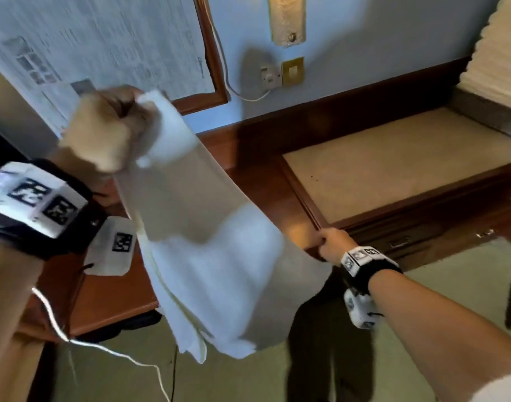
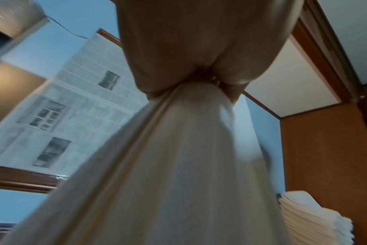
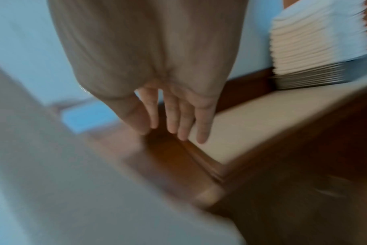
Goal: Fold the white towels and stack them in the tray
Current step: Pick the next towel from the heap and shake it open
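1 white towel is held raised in the left hand, fist clenched round its bunched top corner; the cloth hangs below that grip, in front of the wooden desk. The right hand is seen beside the towel's lower edge, fingers straight and relaxed, nothing gripped. Beyond the right hand, a stack of folded towels sits in a tray.

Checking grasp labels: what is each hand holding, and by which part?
Left hand grips the white towel by its bunched top end. Right hand holds nothing, fingers straight.
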Demonstrator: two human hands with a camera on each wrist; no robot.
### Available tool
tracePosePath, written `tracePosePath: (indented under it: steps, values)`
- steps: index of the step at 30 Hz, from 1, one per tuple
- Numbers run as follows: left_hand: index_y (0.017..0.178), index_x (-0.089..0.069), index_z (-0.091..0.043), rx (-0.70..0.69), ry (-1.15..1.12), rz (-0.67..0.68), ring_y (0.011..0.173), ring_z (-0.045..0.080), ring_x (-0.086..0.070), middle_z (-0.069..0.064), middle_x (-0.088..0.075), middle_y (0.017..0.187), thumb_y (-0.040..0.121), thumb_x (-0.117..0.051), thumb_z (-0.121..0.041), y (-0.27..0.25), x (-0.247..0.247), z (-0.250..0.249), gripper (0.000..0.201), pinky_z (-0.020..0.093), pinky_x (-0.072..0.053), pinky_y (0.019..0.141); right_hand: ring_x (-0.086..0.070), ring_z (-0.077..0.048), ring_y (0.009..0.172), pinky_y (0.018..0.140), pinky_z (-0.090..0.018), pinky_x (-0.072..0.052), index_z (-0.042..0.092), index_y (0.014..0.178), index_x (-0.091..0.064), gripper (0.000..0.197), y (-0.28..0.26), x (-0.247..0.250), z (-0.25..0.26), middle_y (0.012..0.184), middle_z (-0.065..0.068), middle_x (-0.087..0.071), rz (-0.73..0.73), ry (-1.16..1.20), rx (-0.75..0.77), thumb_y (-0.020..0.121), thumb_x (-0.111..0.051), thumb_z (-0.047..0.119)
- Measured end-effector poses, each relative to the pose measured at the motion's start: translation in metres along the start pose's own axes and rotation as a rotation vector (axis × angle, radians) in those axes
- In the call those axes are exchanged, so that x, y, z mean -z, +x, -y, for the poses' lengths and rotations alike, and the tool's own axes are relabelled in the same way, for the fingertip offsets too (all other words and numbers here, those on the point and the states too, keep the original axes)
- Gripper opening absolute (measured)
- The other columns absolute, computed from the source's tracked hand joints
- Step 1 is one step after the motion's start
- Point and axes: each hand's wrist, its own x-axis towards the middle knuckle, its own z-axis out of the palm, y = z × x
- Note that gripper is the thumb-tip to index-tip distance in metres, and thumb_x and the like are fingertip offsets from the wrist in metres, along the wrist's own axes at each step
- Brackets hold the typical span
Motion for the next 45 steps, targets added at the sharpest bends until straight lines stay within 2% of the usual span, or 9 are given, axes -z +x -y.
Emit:
tracePosePath:
  steps: [3, 7, 12, 15, 22, 27, 33, 40, 45]
  values:
    - [0.081, -0.064, -0.012, -0.133, -0.041, 0.146, 0.065, 0.011, -0.052, 0.001, -0.061, 0.072, 0.099, -0.056, -0.025, -0.023, -0.032, -0.034, 0.024, 0.021, -0.044, 0.061, -0.061, -0.014, 0.116, 0.105, -0.033, -0.047, 0.019, 0.128, -0.064, 0.043, -0.016, 0.044, 0.093, 0.127, 0.001, -0.065, -0.124, 0.46, 0.379, 0.086, -0.063, 0.009]
    - [0.089, -0.073, -0.013, -0.165, -0.085, 0.22, 0.076, 0.013, -0.063, 0.005, -0.073, 0.089, 0.099, -0.059, -0.025, -0.016, -0.057, -0.044, 0.021, 0.031, -0.049, 0.07, -0.065, -0.013, 0.093, 0.087, -0.03, -0.054, 0.009, 0.115, -0.067, 0.031, -0.051, 0.118, 0.184, 0.105, -0.004, -0.07, -0.131, 0.77, 0.808, 0.087, -0.07, 0.02]
    - [0.087, -0.069, -0.019, -0.179, -0.149, 0.153, 0.059, 0.007, -0.051, 0.003, -0.065, 0.073, 0.102, -0.056, -0.013, -0.003, -0.052, -0.059, 0.021, 0.027, -0.043, 0.057, -0.052, -0.032, 0.064, 0.063, -0.047, -0.045, -0.006, 0.078, -0.058, 0.033, -0.06, 0.165, 0.217, 0.069, -0.02, -0.054, -0.362, 0.552, 0.956, 0.091, -0.063, 0.024]
    - [0.091, -0.065, -0.012, -0.158, -0.216, 0.097, 0.058, 0.006, -0.045, 0.006, -0.062, 0.073, 0.1, -0.058, -0.01, 0.003, -0.045, -0.07, 0.012, 0.022, -0.037, 0.055, -0.047, -0.015, 0.063, 0.062, -0.035, -0.04, 0.005, 0.084, -0.058, 0.032, -0.06, 0.18, 0.23, 0.07, -0.009, -0.055, -0.362, 0.584, 0.978, 0.088, -0.066, 0.036]
    - [0.071, -0.061, -0.012, -0.051, -0.178, -0.181, 0.05, 0.006, -0.039, 0.001, -0.052, 0.058, 0.09, -0.066, -0.012, 0.006, -0.068, -0.079, 0.019, 0.019, -0.033, 0.047, -0.059, -0.021, 0.079, 0.073, -0.035, -0.048, 0.009, 0.088, -0.059, 0.011, -0.06, 0.237, 0.249, 0.084, -0.01, -0.063, -0.529, 0.564, 1.079, 0.089, -0.061, 0.02]
    - [0.077, -0.065, -0.009, 0.184, -0.038, -0.079, 0.06, 0.022, -0.058, 0.008, -0.065, 0.065, 0.087, -0.059, -0.032, -0.011, -0.129, -0.053, 0.026, 0.034, -0.049, 0.056, -0.053, -0.007, 0.076, 0.072, -0.022, -0.04, 0.027, 0.078, -0.053, 0.023, -0.059, 0.289, 0.237, 0.077, 0.01, -0.053, -0.602, 0.689, 1.061, 0.093, -0.062, 0.012]
    - [0.076, -0.068, -0.013, 0.404, -0.102, 0.122, 0.08, 0.025, -0.067, 0.007, -0.072, 0.08, 0.098, -0.058, -0.034, -0.028, -0.2, -0.046, 0.033, 0.035, -0.053, 0.069, -0.053, -0.012, 0.077, 0.072, -0.028, -0.042, 0.03, 0.079, -0.055, 0.015, -0.04, 0.321, 0.189, 0.08, 0.003, -0.058, -0.578, 0.597, 1.015, 0.088, -0.063, 0.023]
    - [0.056, -0.058, -0.018, 0.191, -0.066, 0.186, 0.06, 0.015, -0.052, 0.0, -0.058, 0.058, 0.092, -0.064, -0.022, 0.016, -0.206, -0.094, 0.037, 0.025, -0.036, 0.053, -0.06, -0.01, 0.101, 0.092, -0.027, -0.043, 0.017, 0.086, -0.072, 0.006, -0.018, 0.29, 0.123, 0.109, 0.006, -0.066, -0.136, -0.117, 0.872, 0.086, -0.075, 0.022]
    - [0.086, -0.077, -0.02, 0.084, 0.006, 0.17, 0.082, 0.017, -0.068, -0.002, -0.075, 0.082, 0.085, -0.061, -0.015, 0.026, -0.194, -0.121, 0.017, 0.028, -0.052, 0.074, -0.054, -0.017, 0.08, 0.076, -0.035, -0.044, 0.021, 0.063, -0.062, 0.027, -0.005, 0.239, 0.105, 0.077, 0.002, -0.057, -0.111, -0.296, 0.864, 0.086, -0.073, 0.029]
